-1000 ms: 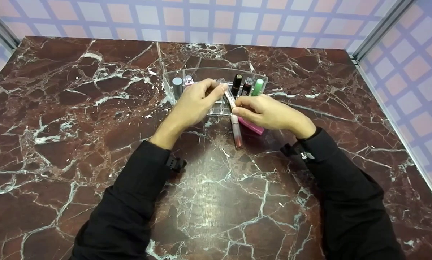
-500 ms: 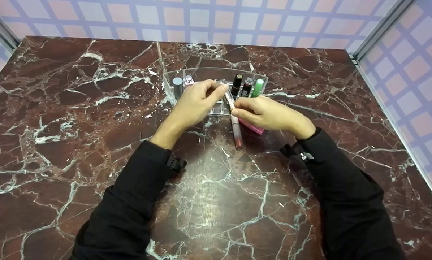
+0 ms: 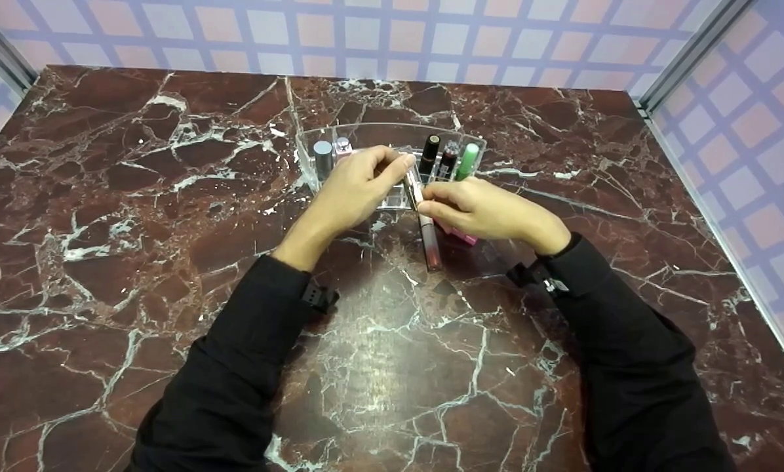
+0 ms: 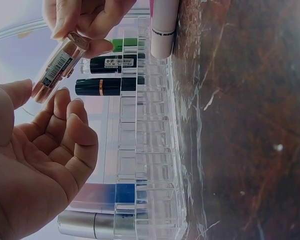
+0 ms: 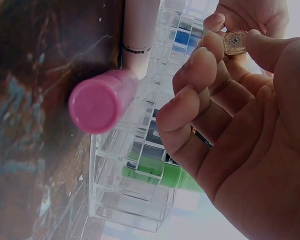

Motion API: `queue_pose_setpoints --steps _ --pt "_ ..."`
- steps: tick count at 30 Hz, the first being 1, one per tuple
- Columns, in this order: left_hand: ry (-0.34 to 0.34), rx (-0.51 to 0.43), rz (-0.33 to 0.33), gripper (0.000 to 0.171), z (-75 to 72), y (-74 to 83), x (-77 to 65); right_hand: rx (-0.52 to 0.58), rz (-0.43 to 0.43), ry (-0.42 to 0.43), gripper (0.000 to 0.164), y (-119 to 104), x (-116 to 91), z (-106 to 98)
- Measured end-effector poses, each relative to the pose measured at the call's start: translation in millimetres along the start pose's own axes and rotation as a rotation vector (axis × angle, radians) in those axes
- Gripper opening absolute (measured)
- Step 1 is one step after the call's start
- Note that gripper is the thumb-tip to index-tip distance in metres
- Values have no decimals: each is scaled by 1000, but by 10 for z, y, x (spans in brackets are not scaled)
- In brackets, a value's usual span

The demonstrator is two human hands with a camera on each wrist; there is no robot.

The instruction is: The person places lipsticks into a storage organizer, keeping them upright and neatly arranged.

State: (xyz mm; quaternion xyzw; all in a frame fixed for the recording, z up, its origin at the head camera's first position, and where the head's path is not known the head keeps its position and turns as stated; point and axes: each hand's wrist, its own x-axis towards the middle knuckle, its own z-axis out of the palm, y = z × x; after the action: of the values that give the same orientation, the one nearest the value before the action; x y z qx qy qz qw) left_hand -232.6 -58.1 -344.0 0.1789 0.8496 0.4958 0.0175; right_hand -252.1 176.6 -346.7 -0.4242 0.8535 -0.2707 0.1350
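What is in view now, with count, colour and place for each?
Table: 1, marbled red-brown, beneath everything
Organizer: 1, clear, on table
Barcoded tube: 1, gold-ended, held at both ends near organizer
Pale tube: 1, pinkish white to red, before organizer
Pink tube: 1, pink, beside pale tube
Silver tube: 1, silver, organizer's left end
Slim container: 1, pink and blue, beside silver tube
Gold-banded tube: 1, black, organizer's right half
Clear-topped tube: 1, black, right of gold-banded tube
Green tube: 1, green, organizer's right end
Wall panels: 3, lilac-pink checked, back and sides
Corner posts: 2, grey, back corners
Wrist straps: 2, black, one per arm
Sleeves: 2, black, forearms
Left hand: 1, bare, barcoded tube's far end
Right hand: 1, bare, near end
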Motion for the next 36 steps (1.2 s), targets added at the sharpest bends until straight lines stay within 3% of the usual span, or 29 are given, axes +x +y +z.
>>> queue_pose_setpoints --steps 27,36 --pt "-13 -2 2 40 14 17 -19 -29 -85 -10 36 -10 9 37" --pt "-28 -79 6 36 12 -12 -1 -37 -133 -1 35 -8 26 51"
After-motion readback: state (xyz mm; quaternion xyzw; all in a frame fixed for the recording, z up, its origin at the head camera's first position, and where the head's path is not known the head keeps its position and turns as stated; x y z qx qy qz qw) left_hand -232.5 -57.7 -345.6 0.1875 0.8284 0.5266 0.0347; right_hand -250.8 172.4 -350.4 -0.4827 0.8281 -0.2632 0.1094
